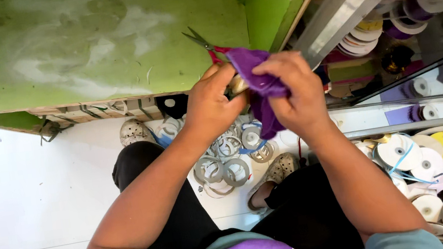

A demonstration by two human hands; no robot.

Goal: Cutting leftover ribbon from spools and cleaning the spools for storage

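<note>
Both hands pinch the purple fabric, the left hand below and the right hand over it, so the scissors just behind could snag a loose fold

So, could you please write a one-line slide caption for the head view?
Both hands, left hand and right hand, hold purple fabric beside red-handled scissors on a green table.

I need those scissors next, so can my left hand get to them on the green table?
Probably yes: the scissors lie bare on the green table, just beyond the left hand, though it now grips the purple cloth.
</note>
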